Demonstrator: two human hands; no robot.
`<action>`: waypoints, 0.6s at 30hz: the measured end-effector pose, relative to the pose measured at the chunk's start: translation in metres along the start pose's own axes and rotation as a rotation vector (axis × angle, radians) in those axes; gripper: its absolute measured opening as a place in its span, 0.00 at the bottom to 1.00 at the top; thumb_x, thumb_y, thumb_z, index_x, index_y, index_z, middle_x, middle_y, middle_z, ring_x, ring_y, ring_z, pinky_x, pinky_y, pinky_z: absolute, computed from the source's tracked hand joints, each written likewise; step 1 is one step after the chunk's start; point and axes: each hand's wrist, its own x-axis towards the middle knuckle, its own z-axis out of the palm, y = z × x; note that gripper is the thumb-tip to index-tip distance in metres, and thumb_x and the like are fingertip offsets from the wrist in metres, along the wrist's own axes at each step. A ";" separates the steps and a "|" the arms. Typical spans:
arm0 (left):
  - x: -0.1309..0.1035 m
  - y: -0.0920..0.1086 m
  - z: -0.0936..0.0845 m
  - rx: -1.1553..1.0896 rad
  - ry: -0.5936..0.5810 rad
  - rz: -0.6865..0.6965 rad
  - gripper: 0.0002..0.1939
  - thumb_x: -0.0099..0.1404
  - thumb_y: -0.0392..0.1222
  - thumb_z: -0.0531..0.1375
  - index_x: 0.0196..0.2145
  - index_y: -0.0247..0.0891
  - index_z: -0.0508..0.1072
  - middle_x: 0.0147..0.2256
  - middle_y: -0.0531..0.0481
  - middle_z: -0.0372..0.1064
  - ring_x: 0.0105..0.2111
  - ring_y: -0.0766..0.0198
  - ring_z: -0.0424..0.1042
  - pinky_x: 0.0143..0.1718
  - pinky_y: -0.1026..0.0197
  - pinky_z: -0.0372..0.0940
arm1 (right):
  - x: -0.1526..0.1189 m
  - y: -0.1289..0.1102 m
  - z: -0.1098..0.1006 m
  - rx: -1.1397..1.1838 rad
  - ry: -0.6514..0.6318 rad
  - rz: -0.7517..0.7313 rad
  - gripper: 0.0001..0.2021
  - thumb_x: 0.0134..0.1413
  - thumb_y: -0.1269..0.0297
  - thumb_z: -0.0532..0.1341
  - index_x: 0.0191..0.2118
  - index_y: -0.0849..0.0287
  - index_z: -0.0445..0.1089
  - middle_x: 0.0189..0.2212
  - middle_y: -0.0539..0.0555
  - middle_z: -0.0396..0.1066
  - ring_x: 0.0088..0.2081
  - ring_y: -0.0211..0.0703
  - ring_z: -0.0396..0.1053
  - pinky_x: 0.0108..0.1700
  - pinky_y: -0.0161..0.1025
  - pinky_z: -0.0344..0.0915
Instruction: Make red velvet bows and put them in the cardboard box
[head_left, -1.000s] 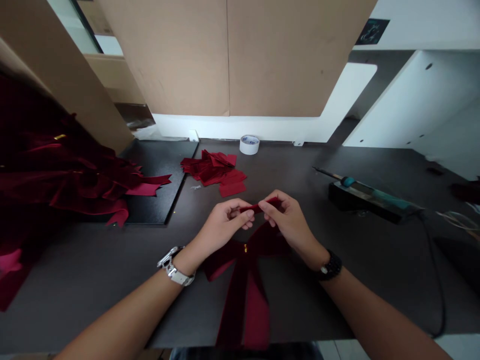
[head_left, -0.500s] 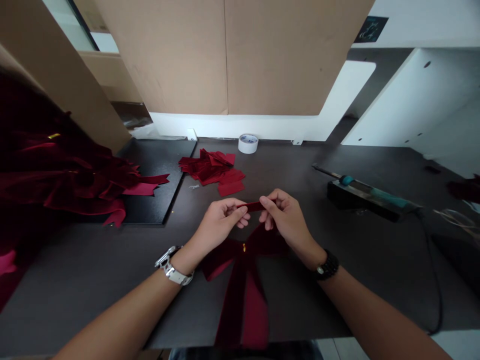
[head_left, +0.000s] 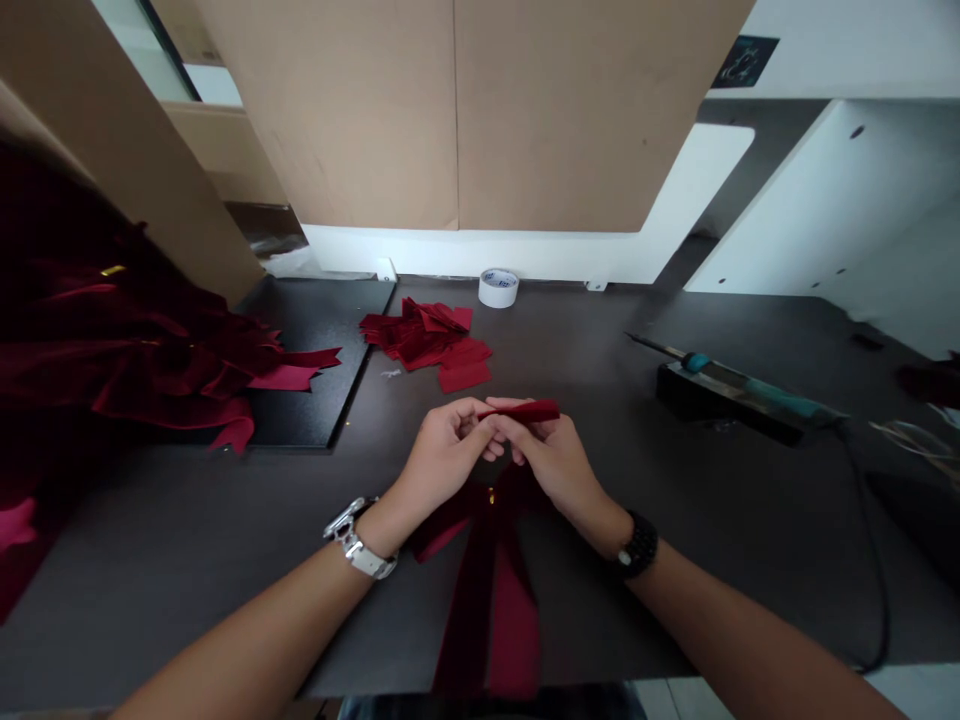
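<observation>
A small folded strip of dark red velvet ribbon is pinched between my two hands. My left hand is closed on its left end, thumb on top. My right hand grips it from the right, with its thumb tip touching the left one. Beneath and in front of my hands lies a dark red velvet bow, its two tails hanging toward the table's front edge and a small gold-coloured tie at its middle. My hands hide part of the bow's loops.
Cut red ribbon pieces lie in a pile beyond my hands, near a white tape roll. A soldering-iron-like tool rests on a black block at right, its cord trailing forward. Finished-looking bows heap at left over a black board.
My right hand has shifted left, bringing both thumbs together. The strip, stretched between my hands before, now sticks up above the right fingers.
</observation>
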 end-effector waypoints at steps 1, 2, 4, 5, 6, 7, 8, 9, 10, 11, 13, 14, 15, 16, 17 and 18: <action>0.000 -0.001 0.001 -0.006 0.003 -0.001 0.08 0.59 0.42 0.61 0.30 0.33 0.72 0.23 0.53 0.70 0.22 0.70 0.69 0.26 0.67 0.66 | -0.001 0.002 0.001 -0.021 0.034 -0.017 0.15 0.53 0.54 0.63 0.41 0.59 0.75 0.21 0.47 0.66 0.19 0.32 0.59 0.22 0.32 0.58; 0.000 -0.001 0.002 -0.012 0.006 -0.003 0.08 0.60 0.41 0.61 0.30 0.33 0.72 0.24 0.53 0.71 0.22 0.70 0.69 0.26 0.67 0.66 | -0.001 0.003 0.002 -0.032 0.052 -0.021 0.16 0.55 0.52 0.61 0.41 0.59 0.76 0.19 0.47 0.64 0.19 0.32 0.58 0.23 0.32 0.58; 0.000 -0.001 0.003 -0.019 0.011 -0.006 0.07 0.60 0.41 0.60 0.30 0.33 0.72 0.23 0.53 0.70 0.22 0.70 0.69 0.26 0.67 0.66 | -0.001 0.006 0.001 -0.012 0.055 0.003 0.21 0.57 0.47 0.58 0.42 0.60 0.76 0.17 0.46 0.61 0.18 0.33 0.58 0.23 0.32 0.57; 0.001 -0.001 0.003 -0.020 0.013 -0.013 0.07 0.60 0.41 0.60 0.30 0.33 0.72 0.23 0.53 0.70 0.22 0.70 0.69 0.26 0.67 0.66 | 0.000 0.007 0.000 0.013 0.049 0.026 0.23 0.58 0.45 0.57 0.43 0.60 0.76 0.16 0.47 0.62 0.18 0.33 0.59 0.23 0.33 0.57; 0.001 -0.001 0.003 -0.020 0.016 -0.024 0.07 0.60 0.41 0.60 0.30 0.33 0.72 0.23 0.53 0.71 0.22 0.70 0.70 0.26 0.67 0.66 | 0.000 0.008 -0.001 0.043 0.042 0.050 0.25 0.58 0.43 0.56 0.44 0.61 0.76 0.17 0.48 0.63 0.18 0.33 0.59 0.22 0.33 0.57; 0.001 -0.001 0.003 -0.021 0.020 -0.036 0.07 0.60 0.41 0.60 0.30 0.33 0.72 0.23 0.53 0.71 0.22 0.70 0.70 0.26 0.67 0.66 | 0.001 0.008 -0.002 0.078 0.035 0.069 0.27 0.58 0.41 0.55 0.44 0.61 0.76 0.18 0.49 0.64 0.19 0.33 0.60 0.22 0.33 0.58; 0.001 0.000 0.003 -0.021 0.023 -0.048 0.07 0.60 0.41 0.60 0.30 0.33 0.72 0.24 0.53 0.71 0.22 0.70 0.70 0.26 0.67 0.66 | 0.002 0.009 -0.003 0.111 0.026 0.085 0.28 0.57 0.40 0.54 0.45 0.61 0.75 0.19 0.50 0.65 0.19 0.34 0.60 0.22 0.33 0.58; 0.000 0.000 0.003 -0.020 0.026 -0.056 0.07 0.60 0.40 0.60 0.30 0.33 0.72 0.24 0.53 0.71 0.22 0.70 0.70 0.26 0.67 0.66 | 0.002 0.009 -0.004 0.143 0.015 0.097 0.29 0.57 0.40 0.54 0.45 0.62 0.75 0.20 0.50 0.66 0.19 0.34 0.60 0.22 0.33 0.58; 0.000 0.000 0.003 -0.021 0.029 -0.060 0.07 0.61 0.40 0.60 0.30 0.33 0.72 0.24 0.52 0.71 0.22 0.71 0.70 0.26 0.67 0.66 | 0.003 0.009 -0.005 0.172 0.000 0.107 0.29 0.57 0.39 0.54 0.45 0.62 0.75 0.21 0.51 0.67 0.20 0.34 0.61 0.22 0.33 0.58; 0.000 0.001 0.002 -0.022 0.030 -0.059 0.07 0.61 0.40 0.60 0.30 0.32 0.72 0.24 0.52 0.71 0.22 0.71 0.70 0.26 0.67 0.66 | 0.003 0.009 -0.006 0.199 -0.016 0.114 0.30 0.57 0.38 0.53 0.46 0.62 0.74 0.21 0.51 0.67 0.20 0.34 0.61 0.22 0.33 0.59; 0.000 0.001 0.002 -0.026 0.033 -0.045 0.07 0.61 0.40 0.60 0.30 0.32 0.72 0.24 0.52 0.71 0.22 0.71 0.70 0.26 0.67 0.67 | 0.003 0.008 -0.006 0.239 -0.052 0.126 0.31 0.57 0.37 0.52 0.49 0.61 0.71 0.21 0.50 0.67 0.20 0.35 0.61 0.23 0.33 0.60; 0.000 0.001 0.001 -0.030 0.034 -0.034 0.07 0.61 0.40 0.60 0.30 0.33 0.72 0.24 0.52 0.71 0.22 0.70 0.70 0.27 0.67 0.67 | 0.003 0.008 -0.006 0.244 -0.059 0.124 0.30 0.56 0.38 0.53 0.50 0.60 0.70 0.22 0.50 0.67 0.21 0.35 0.62 0.23 0.34 0.60; 0.000 0.001 0.001 -0.035 0.033 -0.024 0.07 0.60 0.40 0.61 0.30 0.33 0.72 0.24 0.53 0.71 0.22 0.70 0.70 0.27 0.66 0.67 | 0.003 0.007 -0.005 0.236 -0.054 0.116 0.28 0.54 0.39 0.57 0.50 0.58 0.68 0.22 0.49 0.68 0.21 0.36 0.63 0.24 0.34 0.61; 0.000 0.001 0.001 -0.040 0.028 -0.016 0.07 0.60 0.41 0.61 0.30 0.33 0.71 0.23 0.53 0.71 0.23 0.69 0.71 0.28 0.66 0.67 | 0.002 0.007 -0.004 0.215 -0.040 0.101 0.26 0.52 0.42 0.61 0.49 0.57 0.67 0.24 0.49 0.68 0.22 0.36 0.64 0.25 0.34 0.62; 0.000 0.000 0.002 -0.045 0.020 -0.012 0.07 0.60 0.41 0.60 0.30 0.33 0.71 0.23 0.53 0.71 0.23 0.69 0.71 0.28 0.66 0.68 | 0.002 0.006 -0.003 0.185 -0.019 0.080 0.24 0.49 0.46 0.64 0.47 0.56 0.66 0.25 0.48 0.68 0.23 0.37 0.65 0.26 0.34 0.63; 0.000 0.000 0.002 -0.047 0.013 -0.008 0.08 0.60 0.42 0.60 0.30 0.34 0.71 0.23 0.53 0.71 0.23 0.68 0.71 0.28 0.65 0.68 | 0.001 0.005 -0.002 0.151 0.007 0.056 0.21 0.47 0.50 0.67 0.43 0.56 0.66 0.26 0.48 0.68 0.24 0.36 0.65 0.26 0.34 0.63</action>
